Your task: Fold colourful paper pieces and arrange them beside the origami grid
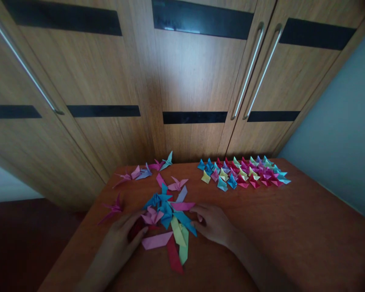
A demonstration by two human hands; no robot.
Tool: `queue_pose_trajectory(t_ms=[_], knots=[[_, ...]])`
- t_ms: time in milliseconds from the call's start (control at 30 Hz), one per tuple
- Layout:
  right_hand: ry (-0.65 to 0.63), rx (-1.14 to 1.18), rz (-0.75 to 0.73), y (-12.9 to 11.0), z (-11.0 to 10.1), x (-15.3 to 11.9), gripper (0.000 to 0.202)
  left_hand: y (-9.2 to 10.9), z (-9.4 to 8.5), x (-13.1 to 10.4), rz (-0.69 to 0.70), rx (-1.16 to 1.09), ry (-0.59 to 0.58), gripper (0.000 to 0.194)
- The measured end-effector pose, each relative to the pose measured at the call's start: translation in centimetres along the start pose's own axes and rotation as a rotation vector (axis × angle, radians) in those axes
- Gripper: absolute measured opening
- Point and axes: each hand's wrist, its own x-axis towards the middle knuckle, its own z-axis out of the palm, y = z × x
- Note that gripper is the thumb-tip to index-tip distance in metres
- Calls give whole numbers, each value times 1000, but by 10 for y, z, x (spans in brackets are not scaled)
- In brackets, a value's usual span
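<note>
- Paper pile [166, 214]: on the table [261, 221].
- Left hand [121, 232]: curled at its left; can't tell if gripping.
- Right hand [214, 224]: touching its right; can't tell either.
- Paper birds [177, 185]: behind it and left.
- Folded bits [243, 175]: behind it, right.

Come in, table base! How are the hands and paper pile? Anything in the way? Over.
Left hand, right hand: at opposite sides of paper pile. Pile: folded pieces and strips, overlapping. Nothing seen blocking; magenta crane close by left hand.
</note>
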Motion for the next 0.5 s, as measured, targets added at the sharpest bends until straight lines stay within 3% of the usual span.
queue_pose_trajectory(t_ms=[233,500], knots=[[61,27,53,4,8,3,37,3,2,-2,-30,-105,-41,34],[75,28,55,3,11,4,34,1,-7,-3,-53,-110,66,29]])
